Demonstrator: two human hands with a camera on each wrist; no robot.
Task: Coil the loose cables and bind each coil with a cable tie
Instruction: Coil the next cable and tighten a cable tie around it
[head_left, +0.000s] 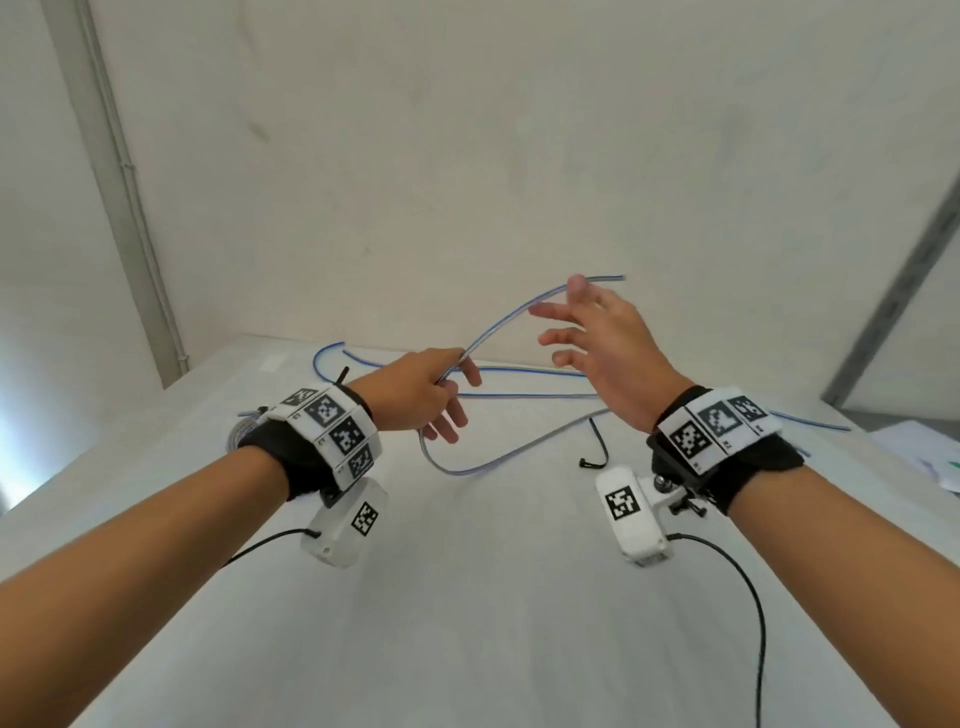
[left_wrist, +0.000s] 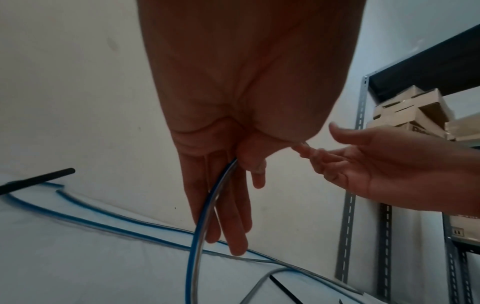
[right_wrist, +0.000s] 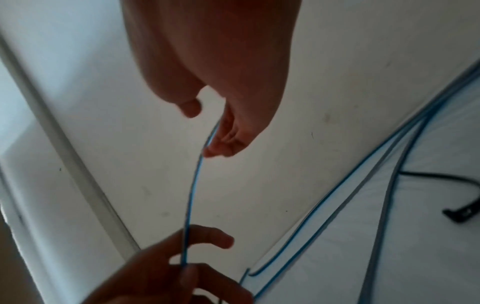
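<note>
A long blue-and-clear cable (head_left: 498, 327) lies in loose loops across the white table (head_left: 467, 597), with one stretch lifted off it. My left hand (head_left: 447, 384) pinches that stretch between thumb and forefinger, the other fingers hanging straight (left_wrist: 233, 236). From there the cable (right_wrist: 193, 185) arcs up to my right hand (head_left: 571, 322), whose fingers are spread. It runs along those fingertips (right_wrist: 215, 142), with the thumb (right_wrist: 192, 107) held apart from it. Its free end (head_left: 621, 278) sticks out past the right hand. A black cable tie (head_left: 597, 452) lies on the table below the right hand.
A grey coil (head_left: 244, 431) sits half hidden behind my left wrist, with a second black tie (head_left: 343, 375) beside it. Papers (head_left: 924, 457) lie at the table's right edge. A metal shelf with cardboard boxes (left_wrist: 410, 111) stands to the right. A wall closes off the far side.
</note>
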